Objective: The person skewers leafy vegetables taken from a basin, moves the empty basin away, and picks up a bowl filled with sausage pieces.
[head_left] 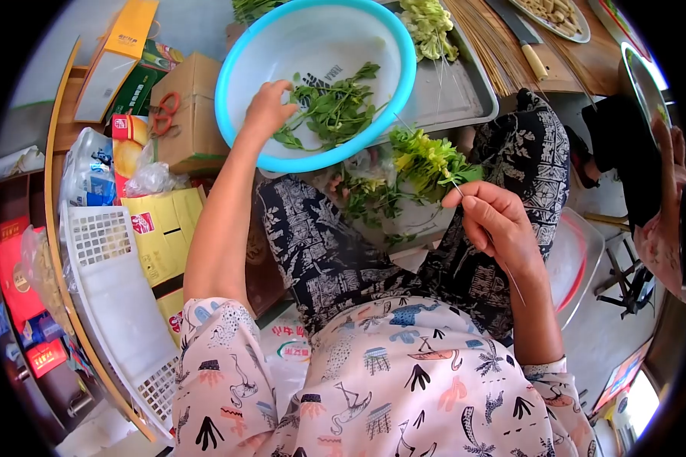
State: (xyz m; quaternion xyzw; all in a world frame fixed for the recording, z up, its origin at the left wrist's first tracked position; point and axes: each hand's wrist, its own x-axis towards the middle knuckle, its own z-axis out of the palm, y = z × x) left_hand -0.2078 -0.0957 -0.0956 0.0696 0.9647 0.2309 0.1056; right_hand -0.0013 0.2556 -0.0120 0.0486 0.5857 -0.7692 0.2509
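A white basin with a blue rim [229, 114] holds loose green leaves [335, 110]. Over its left side is my left hand [269, 109], fingers bent beside the leaves; whether anything is between the fingertips cannot be made out. My right hand [495, 217] pinches a thin skewer [514, 282] in front of my right thigh. Yellow-green leaves [433, 161] are threaded along the skewer's upper part, between the basin and my right hand. More leafy greens [367, 196] lie below the basin, partly hidden by the threaded leaves.
Beyond the basin, a metal tray [457, 95] bears pale greens [427, 27]. Long sticks and a knife [535, 57] lie at the upper right. Left stand a cardboard box [194, 107] with red scissors [165, 114] and a white crate [114, 282]. Another person's hand [672, 164] is far right.
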